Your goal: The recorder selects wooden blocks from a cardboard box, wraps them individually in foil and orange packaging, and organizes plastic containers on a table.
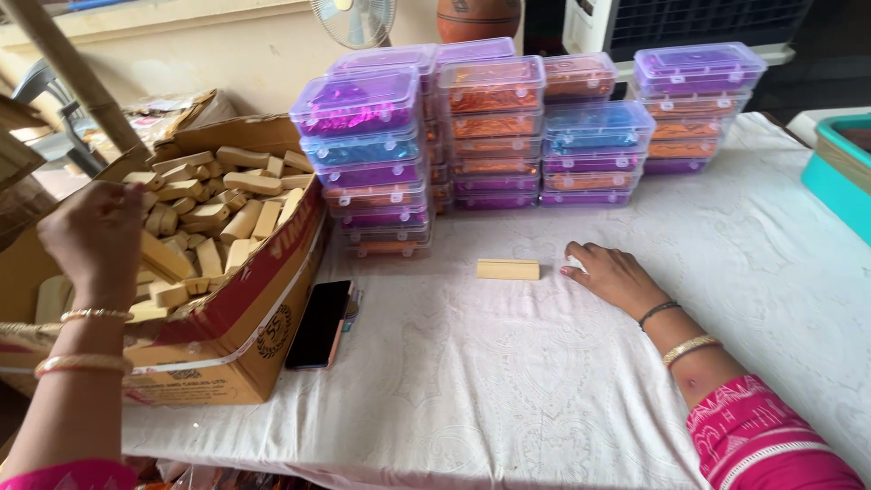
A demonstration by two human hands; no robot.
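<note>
I see my left hand [95, 238] reaching into the cardboard box [231, 349] at the left, fingers closed around a wooden block [165, 257] among the heap. My right hand [615, 275] rests flat and released on the bench [508, 381], just right of a lone wooden piece [508, 269]. A phone [319, 324] lies beside the box; stacked plastic cases [494, 136] stand farther off.

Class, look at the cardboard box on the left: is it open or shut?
Open: the cardboard box has its flaps up, and the wooden blocks inside show.
</note>
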